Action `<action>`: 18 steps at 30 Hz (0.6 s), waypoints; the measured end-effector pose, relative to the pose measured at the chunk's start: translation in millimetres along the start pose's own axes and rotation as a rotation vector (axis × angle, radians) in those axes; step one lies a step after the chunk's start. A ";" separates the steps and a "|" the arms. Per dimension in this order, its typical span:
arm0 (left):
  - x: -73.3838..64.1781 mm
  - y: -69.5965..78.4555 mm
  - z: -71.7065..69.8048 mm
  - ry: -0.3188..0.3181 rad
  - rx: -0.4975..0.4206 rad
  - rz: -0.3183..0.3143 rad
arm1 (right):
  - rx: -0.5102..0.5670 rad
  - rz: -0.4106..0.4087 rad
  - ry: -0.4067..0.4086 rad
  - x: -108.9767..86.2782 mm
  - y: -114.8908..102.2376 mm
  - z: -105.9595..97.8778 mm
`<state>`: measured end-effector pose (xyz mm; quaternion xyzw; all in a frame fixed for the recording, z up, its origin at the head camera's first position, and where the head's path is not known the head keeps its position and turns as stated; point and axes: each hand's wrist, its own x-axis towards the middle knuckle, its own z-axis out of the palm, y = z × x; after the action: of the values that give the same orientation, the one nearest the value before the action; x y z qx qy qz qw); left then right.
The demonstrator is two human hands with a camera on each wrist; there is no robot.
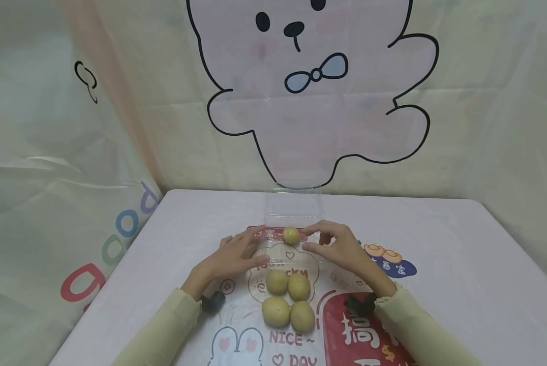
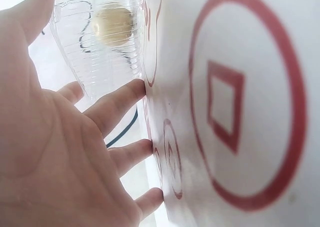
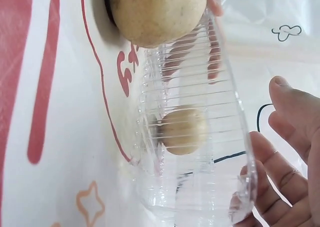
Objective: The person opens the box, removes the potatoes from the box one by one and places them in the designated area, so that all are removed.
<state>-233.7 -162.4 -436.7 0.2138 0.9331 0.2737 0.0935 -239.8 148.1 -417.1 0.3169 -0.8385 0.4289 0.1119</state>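
Observation:
A clear plastic clamshell box stands on the table with its lid flipped back, away from me. Inside it sits one round yellow potato, seen through the ribbed wall in both wrist views. My left hand is at the box's left side, fingers spread, several fingertips on the tabletop in the left wrist view. At the right side is my right hand, its fingers at the box's rim and its thumb held apart. Several more potatoes lie in a cluster in front of the box.
The white table carries a printed cover with red lettering, a rabbit drawing and a red patch. A curtain with a bear drawing hangs behind the table. Dark straps circle both wrists.

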 end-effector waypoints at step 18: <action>-0.2 0.3 -0.4 -0.004 0.005 -0.020 | -0.013 0.056 -0.023 21.1 4.8 12.4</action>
<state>-233.5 -162.4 -436.2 0.2053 0.9356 0.2700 0.0978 -258.1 131.2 -418.1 0.2977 -0.8511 0.4225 0.0922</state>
